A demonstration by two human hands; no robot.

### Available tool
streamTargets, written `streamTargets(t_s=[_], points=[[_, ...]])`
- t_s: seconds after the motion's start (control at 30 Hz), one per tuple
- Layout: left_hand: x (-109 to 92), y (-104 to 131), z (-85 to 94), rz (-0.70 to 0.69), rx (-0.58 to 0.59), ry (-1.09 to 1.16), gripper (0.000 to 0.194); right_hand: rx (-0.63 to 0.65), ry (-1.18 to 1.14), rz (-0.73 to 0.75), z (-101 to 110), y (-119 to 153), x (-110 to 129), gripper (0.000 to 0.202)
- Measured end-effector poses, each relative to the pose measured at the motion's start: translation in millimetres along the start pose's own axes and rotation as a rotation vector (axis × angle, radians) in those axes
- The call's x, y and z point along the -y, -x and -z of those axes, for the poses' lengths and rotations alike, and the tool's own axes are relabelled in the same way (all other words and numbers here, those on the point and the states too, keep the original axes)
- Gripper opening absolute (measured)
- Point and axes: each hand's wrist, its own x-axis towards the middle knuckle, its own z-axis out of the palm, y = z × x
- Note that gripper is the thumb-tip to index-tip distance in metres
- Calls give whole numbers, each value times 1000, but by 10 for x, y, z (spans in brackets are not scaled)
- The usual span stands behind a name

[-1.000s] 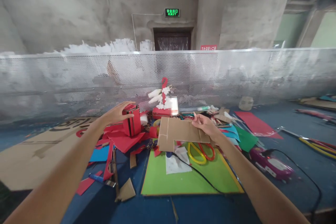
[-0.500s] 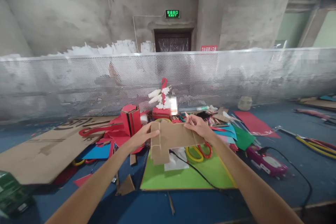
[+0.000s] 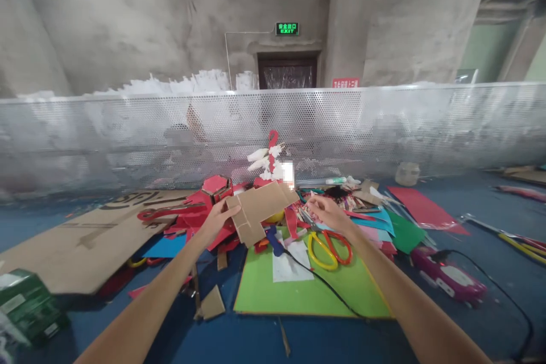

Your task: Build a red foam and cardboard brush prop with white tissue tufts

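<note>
My left hand (image 3: pixel 222 216) pinches the left end of a cut piece of brown cardboard (image 3: pixel 260 207), which is tilted up to the right. Just right of the cardboard is my right hand (image 3: pixel 326 211), its fingers curled together and apart from the sheet; anything between its fingertips is too small to make out. Below lie a blue glue gun (image 3: pixel 274 240) with a black cord, a white paper (image 3: pixel 294 264) and scissors with yellow and red handles (image 3: pixel 323 251), all on a green board (image 3: pixel 264 296).
Behind the cardboard stand a red hexagonal box (image 3: pixel 216 186) and a red and white figure (image 3: pixel 271 159). A big cardboard sheet (image 3: pixel 85 239) and green box (image 3: pixel 32 307) lie left; a purple device (image 3: pixel 452 278), red sheet (image 3: pixel 422 207) and pliers-like tool (image 3: pixel 490 226) right.
My right hand has let go of the cardboard and is now apart from it. The cardboard, still in my left hand, has tilted up to the right and uncovered the glue gun. The view has shifted slightly.
</note>
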Motion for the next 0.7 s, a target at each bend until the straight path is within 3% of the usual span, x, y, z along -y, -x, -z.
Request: streamTargets(t_s=[0.2,0.43,0.5,0.63,0.7], points=[[-51,16,-74,46,-39,149,50,153,244,82,-113,75,43,36],[-53,61,-227,98,-81,248,45,233,319,37,-101,114,75,29],[-55,80,-271,120,-77,272,46,199,359,40,-45,109,55,23],[-55,91,-321,147,-63,286,45,220,542,-99,96,125,-58,10],[-35,79,-323,153,-78,306,45,279,587,-171,151,155,-117,21]])
